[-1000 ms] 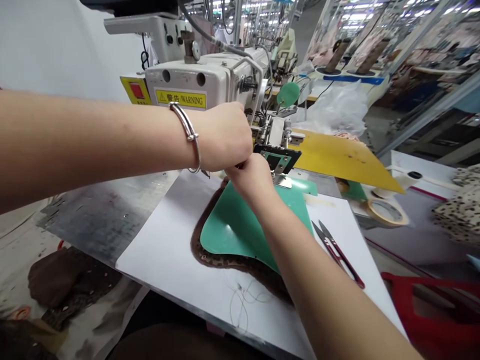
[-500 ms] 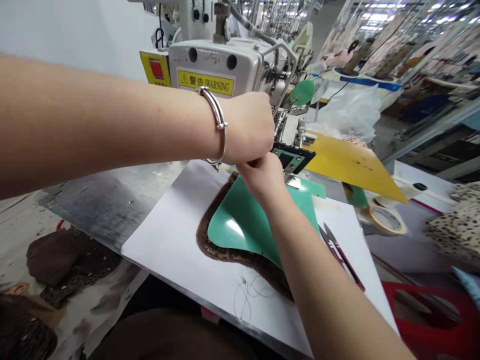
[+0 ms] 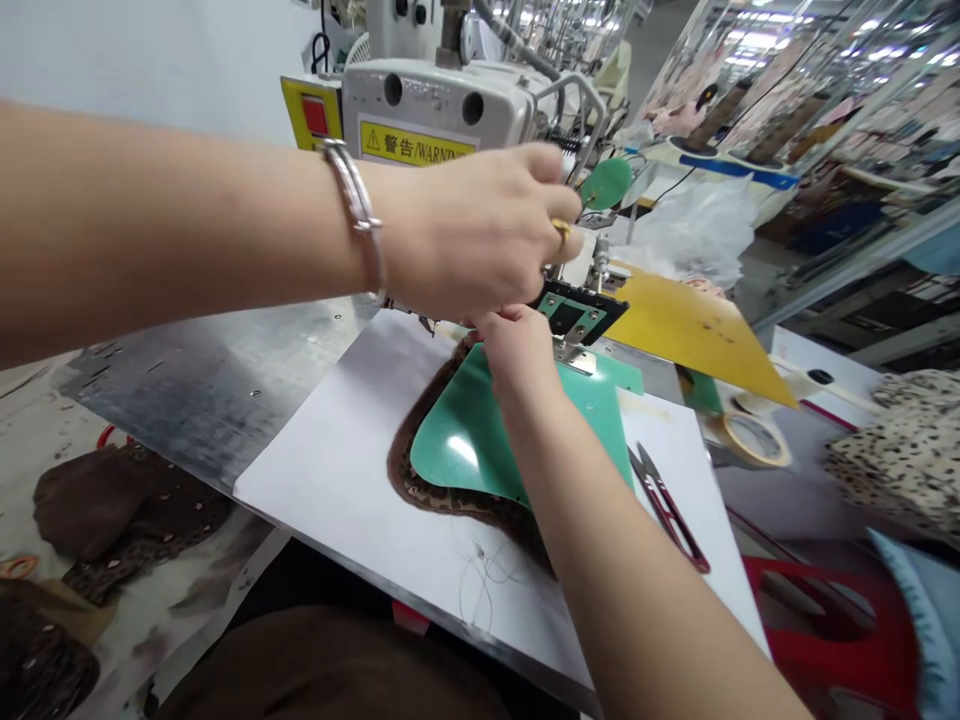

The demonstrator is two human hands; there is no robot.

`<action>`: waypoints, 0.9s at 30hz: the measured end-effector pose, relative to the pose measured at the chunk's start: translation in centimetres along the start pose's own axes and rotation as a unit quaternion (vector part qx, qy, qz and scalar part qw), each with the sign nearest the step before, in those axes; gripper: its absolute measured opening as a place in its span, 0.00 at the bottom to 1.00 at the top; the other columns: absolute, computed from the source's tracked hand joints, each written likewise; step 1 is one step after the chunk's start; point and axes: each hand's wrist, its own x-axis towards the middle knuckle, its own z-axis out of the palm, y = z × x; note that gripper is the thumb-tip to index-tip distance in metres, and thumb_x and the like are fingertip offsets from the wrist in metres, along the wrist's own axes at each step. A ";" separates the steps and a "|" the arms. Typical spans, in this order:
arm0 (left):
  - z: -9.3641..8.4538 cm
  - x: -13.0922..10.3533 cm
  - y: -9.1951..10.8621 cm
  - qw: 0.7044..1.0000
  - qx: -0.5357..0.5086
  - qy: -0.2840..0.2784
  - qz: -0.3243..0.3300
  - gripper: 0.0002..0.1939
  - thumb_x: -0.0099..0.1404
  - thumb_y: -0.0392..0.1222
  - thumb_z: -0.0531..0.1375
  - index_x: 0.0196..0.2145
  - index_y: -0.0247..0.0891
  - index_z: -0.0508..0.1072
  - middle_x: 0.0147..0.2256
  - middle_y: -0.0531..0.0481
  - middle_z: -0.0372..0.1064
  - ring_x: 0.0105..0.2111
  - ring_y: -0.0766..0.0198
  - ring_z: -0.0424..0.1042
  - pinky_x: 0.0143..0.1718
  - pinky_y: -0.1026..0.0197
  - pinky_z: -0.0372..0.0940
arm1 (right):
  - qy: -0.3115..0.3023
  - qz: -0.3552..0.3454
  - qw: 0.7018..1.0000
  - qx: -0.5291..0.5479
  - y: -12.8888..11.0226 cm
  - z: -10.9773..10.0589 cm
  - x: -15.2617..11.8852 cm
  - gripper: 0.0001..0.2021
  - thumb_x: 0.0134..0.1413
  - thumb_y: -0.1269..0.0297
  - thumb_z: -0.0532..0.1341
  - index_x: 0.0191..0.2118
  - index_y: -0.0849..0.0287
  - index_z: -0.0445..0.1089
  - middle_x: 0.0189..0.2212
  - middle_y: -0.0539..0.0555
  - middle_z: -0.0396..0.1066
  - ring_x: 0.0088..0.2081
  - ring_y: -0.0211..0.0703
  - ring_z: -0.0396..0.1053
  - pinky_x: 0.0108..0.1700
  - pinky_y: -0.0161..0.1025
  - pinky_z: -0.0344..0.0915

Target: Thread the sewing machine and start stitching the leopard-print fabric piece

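Note:
My left hand, with a silver bangle at the wrist and a ring on one finger, is raised in front of the sewing machine head. Its fingers are curled and a little blurred, their tips turned out of sight. Just below it my right hand is closed at the far edge of a green plastic template; whatever it pinches is hidden. Under the template lies a dark brown patterned fabric piece with a fuzzy brown border. A black clamp frame is right of my hands.
Red-handled thread snips lie right of the template on the white board. Loose thread curls near the front edge. A yellow sheet and a tape roll are at the right. Brown fabric lies lower left.
My left hand has turned and its fist has loosened, so the bent fingers and ring now show. My right hand has shifted slightly left. The view has moved a little.

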 end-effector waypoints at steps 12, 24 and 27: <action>3.4 -8.5 -1.5 0.935 0.094 0.332 -0.081 0.19 0.72 0.44 0.49 0.45 0.51 0.80 0.57 0.68 0.62 0.65 0.62 0.61 0.56 0.43 0.57 | 0.064 -0.106 0.987 0.104 2.0 2.5 0.8 0.06 0.45 0.63 0.66 0.25 0.61 0.76 0.20 0.48 0.72 0.28 0.42 0.69 0.35 0.39 0.65; 9.7 -15.4 5.9 0.865 -0.131 0.406 -0.265 0.06 0.64 0.32 0.64 0.40 0.35 0.77 0.46 0.44 0.74 0.43 0.55 0.75 0.45 0.46 0.73 | 0.047 -0.093 0.993 0.051 3.0 2.2 0.1 0.09 0.44 0.59 0.65 0.27 0.60 0.78 0.24 0.50 0.76 0.31 0.44 0.71 0.37 0.40 0.67; 11.3 -16.7 8.3 0.853 -0.190 0.370 -0.316 0.06 0.66 0.31 0.62 0.40 0.38 0.76 0.45 0.45 0.74 0.41 0.58 0.74 0.45 0.50 0.72 | 0.026 -0.072 0.996 0.046 2.9 1.9 0.0 0.11 0.43 0.57 0.66 0.28 0.60 0.78 0.24 0.50 0.75 0.31 0.44 0.71 0.39 0.41 0.68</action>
